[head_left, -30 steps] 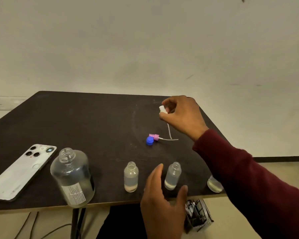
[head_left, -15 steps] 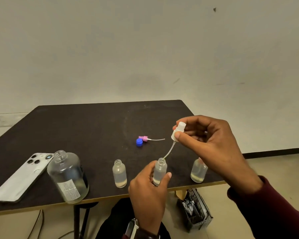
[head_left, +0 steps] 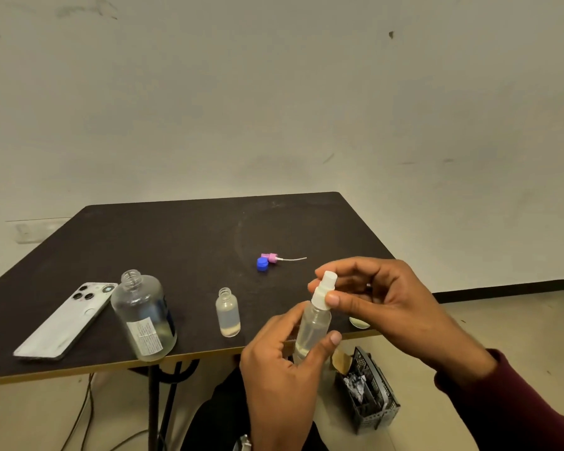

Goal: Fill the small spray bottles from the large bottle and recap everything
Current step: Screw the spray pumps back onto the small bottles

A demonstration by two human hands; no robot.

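My left hand (head_left: 284, 369) grips a small clear spray bottle (head_left: 313, 330), lifted off the table near its front edge. My right hand (head_left: 381, 307) pinches the white spray cap (head_left: 323, 291), which sits on that bottle's neck. A second small bottle (head_left: 228, 312) stands uncapped on the table with a little liquid inside. Only the base of a third small bottle (head_left: 359, 323) shows behind my right hand. The large clear bottle (head_left: 144, 315) stands uncapped at the left. A pink spray cap with its tube (head_left: 272, 258) and a blue cap (head_left: 262, 264) lie mid-table.
A white phone (head_left: 67, 320) lies face down at the table's left front. The dark table (head_left: 176, 236) has a pale front edge. Below it on the floor stands a black mesh basket (head_left: 368, 395) with crumpled items, and cables run near the table leg.
The white cap's tube has gone into the small bottle and the cap now sits on its neck. My left hand has lifted the bottle off the table.
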